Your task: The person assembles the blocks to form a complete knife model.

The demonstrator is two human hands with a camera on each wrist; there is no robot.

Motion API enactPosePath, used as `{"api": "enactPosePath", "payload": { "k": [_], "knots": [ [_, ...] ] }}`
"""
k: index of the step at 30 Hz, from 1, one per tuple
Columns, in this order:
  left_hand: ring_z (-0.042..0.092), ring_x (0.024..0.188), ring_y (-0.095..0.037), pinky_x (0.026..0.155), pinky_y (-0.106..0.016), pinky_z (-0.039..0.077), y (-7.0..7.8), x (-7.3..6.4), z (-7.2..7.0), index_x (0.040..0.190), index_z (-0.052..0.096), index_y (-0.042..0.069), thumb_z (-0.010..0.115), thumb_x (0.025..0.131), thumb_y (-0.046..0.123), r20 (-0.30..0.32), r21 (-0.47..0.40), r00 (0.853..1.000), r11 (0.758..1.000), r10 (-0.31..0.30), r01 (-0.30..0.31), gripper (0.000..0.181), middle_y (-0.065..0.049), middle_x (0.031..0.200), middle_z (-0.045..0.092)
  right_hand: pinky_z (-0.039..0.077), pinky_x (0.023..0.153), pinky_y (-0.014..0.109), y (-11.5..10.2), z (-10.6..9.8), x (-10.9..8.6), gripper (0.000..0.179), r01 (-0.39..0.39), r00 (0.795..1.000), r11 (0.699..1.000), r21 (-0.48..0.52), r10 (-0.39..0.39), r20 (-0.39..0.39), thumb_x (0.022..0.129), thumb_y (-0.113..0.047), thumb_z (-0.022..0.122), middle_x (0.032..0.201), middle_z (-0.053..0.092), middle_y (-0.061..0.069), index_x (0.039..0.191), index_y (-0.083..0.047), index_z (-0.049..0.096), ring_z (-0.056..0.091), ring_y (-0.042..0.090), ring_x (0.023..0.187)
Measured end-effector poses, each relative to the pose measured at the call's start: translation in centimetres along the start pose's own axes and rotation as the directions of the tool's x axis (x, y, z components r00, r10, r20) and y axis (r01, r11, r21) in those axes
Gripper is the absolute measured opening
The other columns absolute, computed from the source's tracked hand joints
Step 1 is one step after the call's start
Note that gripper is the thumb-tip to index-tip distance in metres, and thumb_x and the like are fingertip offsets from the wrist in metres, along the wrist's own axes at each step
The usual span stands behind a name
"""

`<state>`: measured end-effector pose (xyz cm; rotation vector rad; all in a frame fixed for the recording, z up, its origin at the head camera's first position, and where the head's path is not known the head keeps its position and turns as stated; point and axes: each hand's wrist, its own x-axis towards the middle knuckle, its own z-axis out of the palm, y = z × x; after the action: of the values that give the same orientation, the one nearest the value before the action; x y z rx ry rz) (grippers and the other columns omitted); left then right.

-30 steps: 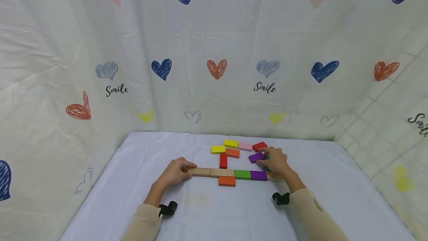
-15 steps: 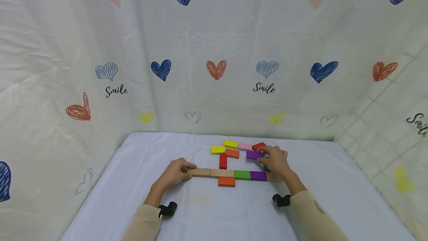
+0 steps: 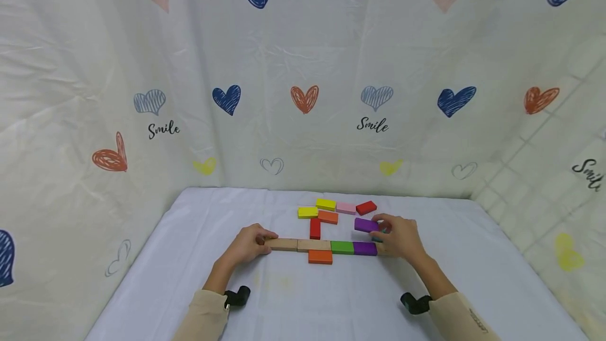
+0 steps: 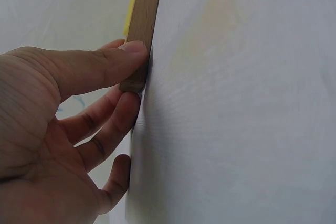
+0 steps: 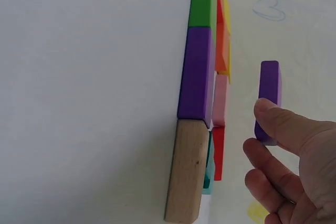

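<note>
In the head view a row of blocks runs across the white table. From the left it has a plain wooden block (image 3: 284, 244), a second wooden block (image 3: 314, 246), a green block (image 3: 342, 247), a purple block (image 3: 365, 248) and, at the right end, another wooden block (image 5: 186, 171). My left hand (image 3: 249, 242) pinches the row's left end between thumb and fingers. Raised off the table, a loose purple block (image 5: 269, 80) is pinched by my right hand (image 3: 402, 236) behind the row's right end. An orange block (image 3: 320, 257) lies against the row's near side.
Behind the row lie a red block (image 3: 315, 228), an orange block (image 3: 328, 217), two yellow ones, a pink block (image 3: 346, 208) and a second red block (image 3: 366, 208). A teal block (image 5: 209, 177) lies behind the right wooden block. A heart-printed curtain (image 3: 303, 141) closes the back.
My right hand has lifted the loose purple block, and its wrist has shifted right and nearer. The far red block now shows fully. My left hand stays put.
</note>
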<state>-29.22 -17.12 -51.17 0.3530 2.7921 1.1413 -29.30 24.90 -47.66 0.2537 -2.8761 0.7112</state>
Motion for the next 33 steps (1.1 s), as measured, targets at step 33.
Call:
{"api": "enactPosePath", "payload": {
  "k": [33],
  "knots": [
    [0.055, 0.091, -0.018, 0.079, -0.035, 0.046, 0.0, 0.0, -0.1, 0.112, 0.080, 0.024, 0.082, 0.084, 0.006, 0.000, -0.014, 1.000, 1.000, 0.003, -0.003, 0.034, 0.002, 0.100, 0.063, 0.039, 0.075, 0.034, -4.0, 2.9, -3.8, 0.040, 0.000, 0.981, 0.999, -0.048, 0.010, 0.196, 0.075, -0.031, 0.092, 0.072, 0.056, -0.010, 0.110, -0.021, 0.078, 0.049, 0.012, 0.072]
  ]
}}
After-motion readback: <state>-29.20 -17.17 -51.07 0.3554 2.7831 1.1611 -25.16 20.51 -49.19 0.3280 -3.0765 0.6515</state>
